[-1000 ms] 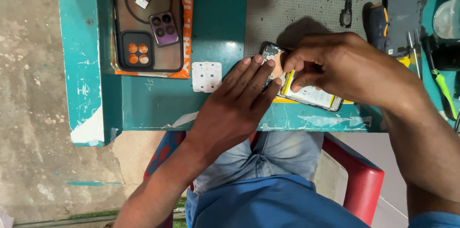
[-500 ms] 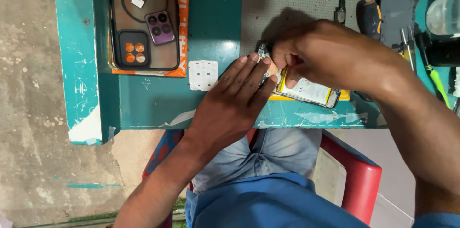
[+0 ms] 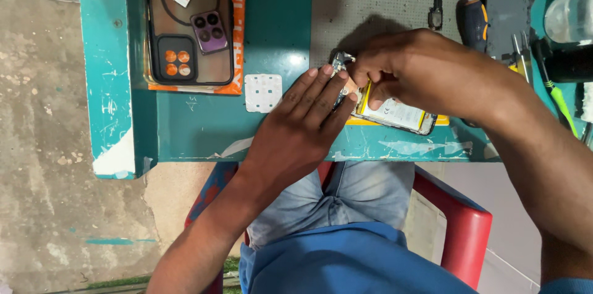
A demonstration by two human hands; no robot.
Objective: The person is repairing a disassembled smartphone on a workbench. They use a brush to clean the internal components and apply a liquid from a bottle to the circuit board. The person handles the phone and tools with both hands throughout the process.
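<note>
From the head camera, an opened smartphone with a yellow-edged white battery lies near the front edge of the scuffed teal wooden table, its long axis running left to right and tilted slightly, the exposed inside facing up. The left hand lies flat, fingers spread together pressing the phone's left end down. The right hand pinches a small part at that end, thumb and forefinger pressed together. Steady downward pressure and a gentle, straight pull suit this delicate work.
</note>
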